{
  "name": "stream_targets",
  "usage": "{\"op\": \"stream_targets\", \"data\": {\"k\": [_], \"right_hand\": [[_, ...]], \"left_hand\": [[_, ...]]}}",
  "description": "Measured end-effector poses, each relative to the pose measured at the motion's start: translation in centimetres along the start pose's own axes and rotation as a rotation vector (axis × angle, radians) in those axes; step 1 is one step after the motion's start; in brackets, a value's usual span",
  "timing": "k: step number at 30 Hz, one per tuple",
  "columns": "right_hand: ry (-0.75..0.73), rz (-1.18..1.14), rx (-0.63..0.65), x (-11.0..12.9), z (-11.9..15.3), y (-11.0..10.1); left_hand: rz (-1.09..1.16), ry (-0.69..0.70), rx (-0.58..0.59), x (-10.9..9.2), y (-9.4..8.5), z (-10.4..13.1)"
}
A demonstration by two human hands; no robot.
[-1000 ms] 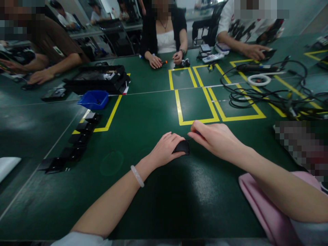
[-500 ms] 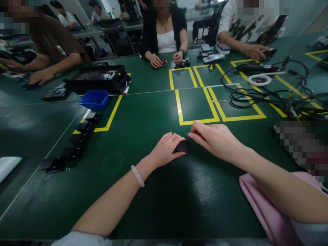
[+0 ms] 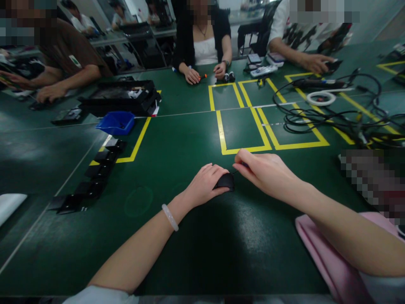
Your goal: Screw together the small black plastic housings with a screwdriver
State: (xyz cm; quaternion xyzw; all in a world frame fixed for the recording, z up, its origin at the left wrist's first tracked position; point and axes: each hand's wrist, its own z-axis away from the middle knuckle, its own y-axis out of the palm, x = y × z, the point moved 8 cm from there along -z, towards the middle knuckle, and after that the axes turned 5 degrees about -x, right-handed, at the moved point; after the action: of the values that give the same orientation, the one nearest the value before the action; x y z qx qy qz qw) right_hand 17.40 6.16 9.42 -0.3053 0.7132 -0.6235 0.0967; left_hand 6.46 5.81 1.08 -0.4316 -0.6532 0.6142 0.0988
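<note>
The left hand is closed over a black piece, to the right of the blue tray and nearer the wearer; the right hand, farther right of the tray, pinches a thin dark tool, mostly hidden by the fingers. On the tray's near side runs a row of black parts, just behind it stands a black box, and well to its right lie tangled cables.

The head camera looks down across the table.
</note>
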Motion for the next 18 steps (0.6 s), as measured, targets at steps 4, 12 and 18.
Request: {"op": "stream_targets", "data": {"k": [4, 12, 18], "right_hand": [[0.012, -0.003, -0.033, -0.10, -0.03, -0.19], [0.000, 0.001, -0.005, -0.08, -0.10, 0.02], [-0.014, -0.039, -0.040, 0.04, 0.00, -0.27]], "left_hand": [[0.003, 0.000, -0.002, 0.04, -0.01, 0.02], [0.009, 0.002, -0.004, -0.10, -0.08, 0.00], [-0.001, 0.003, -0.009, -0.11, -0.11, -0.04]]}}
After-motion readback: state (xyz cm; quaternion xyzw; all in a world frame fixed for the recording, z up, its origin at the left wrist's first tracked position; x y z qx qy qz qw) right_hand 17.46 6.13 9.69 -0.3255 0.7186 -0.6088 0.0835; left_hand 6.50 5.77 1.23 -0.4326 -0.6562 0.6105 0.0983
